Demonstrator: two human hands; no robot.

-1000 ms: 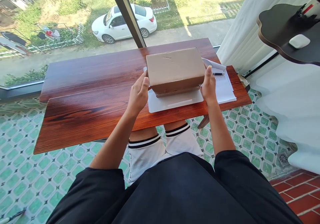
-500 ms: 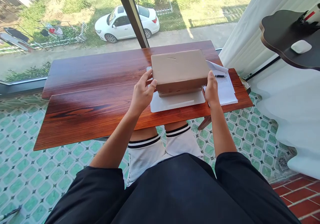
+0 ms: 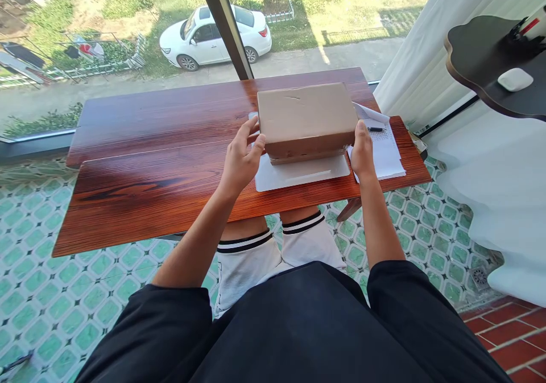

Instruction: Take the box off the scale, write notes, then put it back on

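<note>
A brown cardboard box sits near the right part of the wooden table, its top closed with a small crease near the back edge. Below its front edge a narrower cardboard part shows; I cannot tell whether it is a second box. Under that lies a flat silver-white panel like a closed laptop. My left hand is at the box's left side, thumb at the front corner and fingers along the side. My right hand grips the right front corner, its fingertips hidden.
Printed papers with a black pen lie right of the box. The wooden table stretches left along the window. A dark wavy-edged shelf holding a white case juts in at the upper right, by white curtains.
My left thumb has eased slightly left at the box's front corner. The box and my right hand stay nearly where they were; the view has shifted a little.
</note>
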